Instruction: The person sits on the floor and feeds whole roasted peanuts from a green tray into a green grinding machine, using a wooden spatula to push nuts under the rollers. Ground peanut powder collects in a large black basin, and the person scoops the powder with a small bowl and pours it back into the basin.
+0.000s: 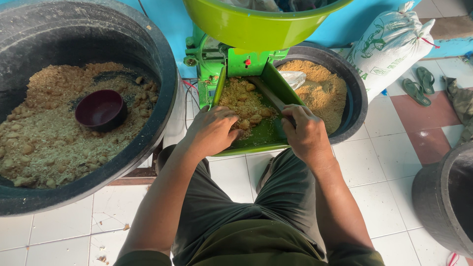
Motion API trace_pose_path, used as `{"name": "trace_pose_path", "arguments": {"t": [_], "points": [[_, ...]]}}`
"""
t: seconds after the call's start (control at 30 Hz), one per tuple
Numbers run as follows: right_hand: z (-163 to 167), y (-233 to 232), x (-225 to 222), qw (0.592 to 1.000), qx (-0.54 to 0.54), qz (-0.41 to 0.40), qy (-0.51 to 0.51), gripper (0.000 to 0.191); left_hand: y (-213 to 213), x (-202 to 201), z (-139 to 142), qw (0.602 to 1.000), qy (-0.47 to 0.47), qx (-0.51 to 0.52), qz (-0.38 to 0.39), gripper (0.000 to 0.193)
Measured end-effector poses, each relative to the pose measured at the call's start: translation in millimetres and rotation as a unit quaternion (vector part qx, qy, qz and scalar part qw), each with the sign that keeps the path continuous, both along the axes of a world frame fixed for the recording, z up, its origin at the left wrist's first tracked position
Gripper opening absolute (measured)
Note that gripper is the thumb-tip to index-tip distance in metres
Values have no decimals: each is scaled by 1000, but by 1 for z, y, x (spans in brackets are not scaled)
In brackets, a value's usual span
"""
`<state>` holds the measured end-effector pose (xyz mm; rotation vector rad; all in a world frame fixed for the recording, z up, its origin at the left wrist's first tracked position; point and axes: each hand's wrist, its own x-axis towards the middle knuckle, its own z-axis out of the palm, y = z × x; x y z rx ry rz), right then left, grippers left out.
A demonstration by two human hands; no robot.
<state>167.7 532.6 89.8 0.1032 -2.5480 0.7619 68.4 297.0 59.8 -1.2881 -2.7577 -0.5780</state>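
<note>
A green metal chute tray (270, 84) juts from a green machine (231, 61) under a lime green hopper bowl (256, 22). Brown crumbly lumps (246, 106) lie in the tray. My left hand (213, 130) rests on the tray's near left corner, fingers bent over the lumps. My right hand (306, 132) is closed around a dark stick-like tool (268, 93) that runs up the tray's right side. Whether the left hand grips any lumps I cannot tell.
A big black tub (162, 103) at left holds brown crumbled meal and a maroon bowl (101, 109). A second black tub (355, 106) behind the tray holds finer meal. A white sack (389, 47), green sandals (419, 84) and another black tub (443, 197) stand on the tiled floor at right.
</note>
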Motion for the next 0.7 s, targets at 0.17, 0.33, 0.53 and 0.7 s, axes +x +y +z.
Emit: {"name": "trace_pose_path", "arguments": {"t": [0.17,0.33,0.53,0.7], "points": [[20,-1,19,997,-5,-42,70,13,-1,1,-2,1000,3,10,3,31],[69,15,65,998,-2,-46,52,12,-2,1,-3,1000,25,15,-8,34],[97,18,97,998,-2,-66,19,13,-2,1,-4,999,10,31,-7,35],[73,-3,58,999,-27,0,43,11,-2,0,-5,998,33,50,-15,34]]}}
